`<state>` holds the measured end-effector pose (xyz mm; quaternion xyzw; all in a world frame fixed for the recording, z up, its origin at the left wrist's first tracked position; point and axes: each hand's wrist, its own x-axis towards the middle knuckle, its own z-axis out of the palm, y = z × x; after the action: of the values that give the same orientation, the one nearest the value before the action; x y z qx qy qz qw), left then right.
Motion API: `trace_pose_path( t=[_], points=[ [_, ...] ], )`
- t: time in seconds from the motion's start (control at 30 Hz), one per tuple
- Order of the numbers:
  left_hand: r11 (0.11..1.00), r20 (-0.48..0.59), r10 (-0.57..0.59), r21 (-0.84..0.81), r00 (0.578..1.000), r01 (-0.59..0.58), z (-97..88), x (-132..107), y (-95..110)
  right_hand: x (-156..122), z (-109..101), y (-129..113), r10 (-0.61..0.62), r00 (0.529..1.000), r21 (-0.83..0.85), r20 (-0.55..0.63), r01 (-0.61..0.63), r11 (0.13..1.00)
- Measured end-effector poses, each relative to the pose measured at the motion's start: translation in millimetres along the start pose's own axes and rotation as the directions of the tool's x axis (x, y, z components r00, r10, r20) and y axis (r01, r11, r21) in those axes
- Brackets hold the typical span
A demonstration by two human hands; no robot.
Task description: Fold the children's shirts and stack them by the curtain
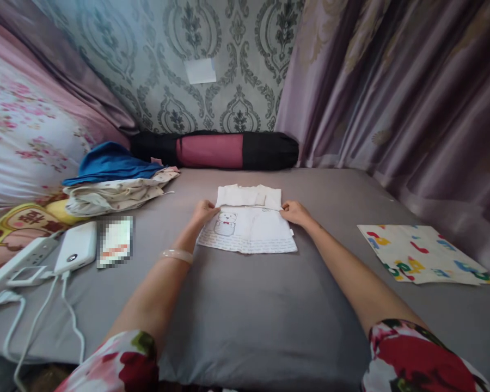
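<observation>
A small white shirt (249, 231) lies flat on the grey sheet, with a bear drawing on its left side and lines of print along its lower edge. Its sleeves (240, 196) are laid across the upper part. My left hand (206, 209) pinches the shirt's left edge, just below the sleeve fold. On the opposite edge, at about the same height, my right hand (296, 212) has its fingers closed on the cloth. A white bangle sits on my left forearm.
To the right lies a folded cloth (424, 255) with coloured figures. Blue and cream clothes (114, 185) are piled at the left, near a power bank (77, 247), a power strip (20, 261) and cables. A black and red bolster (210, 151) rests against the wall.
</observation>
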<state>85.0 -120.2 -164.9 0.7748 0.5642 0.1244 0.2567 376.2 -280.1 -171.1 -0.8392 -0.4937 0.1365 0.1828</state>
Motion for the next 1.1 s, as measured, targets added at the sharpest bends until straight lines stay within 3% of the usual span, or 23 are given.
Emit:
trace_pose_path(
  t=[0.13, 0.33, 0.5, 0.6, 0.8, 0.97, 1.1],
  points=[
    [1.000, 0.013, -0.013, -0.012, 1.000, 0.013, -1.4, 1.4, -3.3, -6.3, 1.9, -5.9, 0.002, 1.000, -0.073, -0.020, -0.004, 0.997],
    [0.947, -0.099, 0.114, 0.311, 0.989, -0.078, 11.0, -13.9, 1.0, -26.1, 10.4, -15.1, -0.061, 0.995, -0.240, -0.084, 0.040, 0.970],
    [0.917, -0.088, 0.131, 0.388, 0.987, -0.087, 12.8, -29.7, 3.5, -39.1, 12.8, -16.1, -0.065, 0.993, -0.247, -0.100, 0.038, 0.968],
    [0.922, -0.068, 0.113, 0.379, 0.991, -0.079, 6.7, -32.5, -0.3, -37.3, 9.6, -9.8, -0.063, 0.994, -0.178, -0.092, 0.045, 0.983],
    [0.961, 0.000, 0.080, 0.266, 0.997, -0.078, -6.5, -28.6, -13.3, -38.4, 1.4, 2.4, -0.042, 0.998, 0.113, 0.044, 0.037, 0.993],
    [0.977, 0.129, 0.084, 0.184, 0.988, -0.107, -20.3, -38.1, -19.1, -58.7, -0.2, 7.6, -0.062, 0.995, 0.335, 0.073, 0.034, 0.942],
    [0.992, 0.246, 0.115, 0.022, 0.963, -0.124, -32.5, -54.8, -25.8, -81.5, -7.0, 9.1, -0.177, 0.972, 0.384, 0.154, 0.106, 0.917]
  ],
)
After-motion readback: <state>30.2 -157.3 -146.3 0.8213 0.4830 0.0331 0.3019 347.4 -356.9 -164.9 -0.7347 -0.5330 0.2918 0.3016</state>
